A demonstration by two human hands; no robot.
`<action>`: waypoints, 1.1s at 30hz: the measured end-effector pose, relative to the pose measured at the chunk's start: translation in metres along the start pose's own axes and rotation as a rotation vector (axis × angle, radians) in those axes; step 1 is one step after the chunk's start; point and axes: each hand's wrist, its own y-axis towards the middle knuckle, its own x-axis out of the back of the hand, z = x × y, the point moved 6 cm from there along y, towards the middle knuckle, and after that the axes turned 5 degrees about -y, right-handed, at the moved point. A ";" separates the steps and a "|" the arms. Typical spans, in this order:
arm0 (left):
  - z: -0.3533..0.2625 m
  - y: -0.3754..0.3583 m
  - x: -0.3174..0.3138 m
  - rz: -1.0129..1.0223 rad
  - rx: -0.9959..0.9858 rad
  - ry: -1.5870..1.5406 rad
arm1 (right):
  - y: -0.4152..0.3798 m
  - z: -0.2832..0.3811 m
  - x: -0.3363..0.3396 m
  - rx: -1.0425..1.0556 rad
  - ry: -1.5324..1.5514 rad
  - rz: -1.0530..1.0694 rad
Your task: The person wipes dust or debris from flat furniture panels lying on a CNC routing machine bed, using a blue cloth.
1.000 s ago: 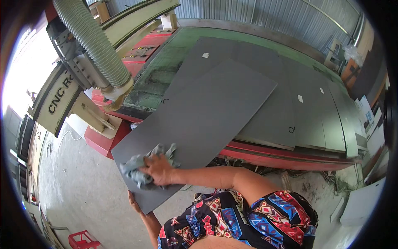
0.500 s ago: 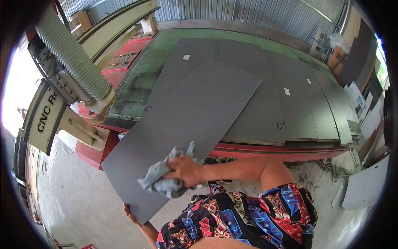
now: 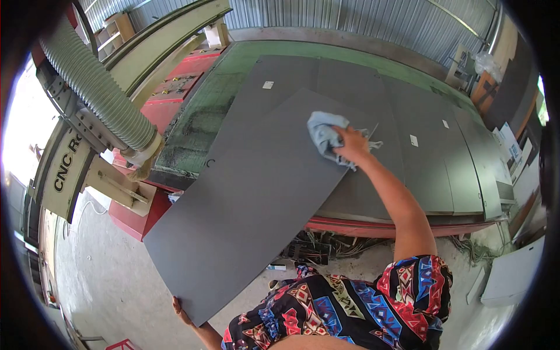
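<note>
A long grey panel [image 3: 245,198] lies slantwise, its far end resting on other grey panels and its near end jutting out past the machine bed. At its near left corner my left hand [image 3: 182,311] grips the edge, with part of the hand hidden beneath the panel. My right hand [image 3: 353,146] is closed on a crumpled light blue rag [image 3: 324,133], pressed to the panel's surface near the far right edge. Loose folds of the cloth hang over that edge.
Several grey panels [image 3: 423,169] with white labels cover the green bed [image 3: 192,116] of a CNC router. Its gantry [image 3: 70,157] and ribbed hose [image 3: 102,87] stand at the left. Cables [image 3: 475,248] lie beneath the bed, and boards lean at the right.
My right hand has swept the rag away from me, from the near part of the panel to its far right side. My left hand keeps its grip on the near corner.
</note>
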 end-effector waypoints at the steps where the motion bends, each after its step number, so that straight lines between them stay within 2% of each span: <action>1: 0.000 0.000 -0.002 -0.011 0.005 0.006 | 0.009 -0.015 0.004 -0.066 -0.008 -0.012; 3: 0.002 -0.003 0.002 -0.094 0.032 -0.015 | 0.029 -0.044 0.006 -0.186 -0.016 -0.017; 6: 0.002 -0.007 0.005 -0.117 -0.005 0.012 | 0.055 -0.074 0.007 -0.382 -0.002 0.001; 8: 0.001 -0.011 0.005 -0.034 -0.084 0.057 | 0.071 -0.078 0.006 -0.474 -0.012 0.025; 10: 0.002 -0.012 -0.001 -0.047 -0.081 0.032 | 0.087 -0.077 0.004 -0.554 -0.005 0.070; 12: 0.005 -0.012 -0.002 -0.160 -0.003 -0.068 | 0.112 -0.079 -0.006 -0.616 -0.034 0.066; 17: 0.004 -0.013 -0.027 -0.241 -0.044 0.046 | 0.164 -0.043 -0.016 -0.652 -0.053 0.170; 25: 0.000 -0.009 -0.049 -0.303 -0.057 0.016 | 0.218 0.059 -0.044 -0.327 -0.045 0.205; 30: 0.003 -0.008 -0.041 -0.296 -0.058 -0.077 | 0.203 0.140 -0.057 -0.133 -0.092 0.201; 33: 0.001 -0.010 -0.040 -0.385 -0.044 -0.115 | 0.177 0.201 -0.068 0.010 -0.095 0.208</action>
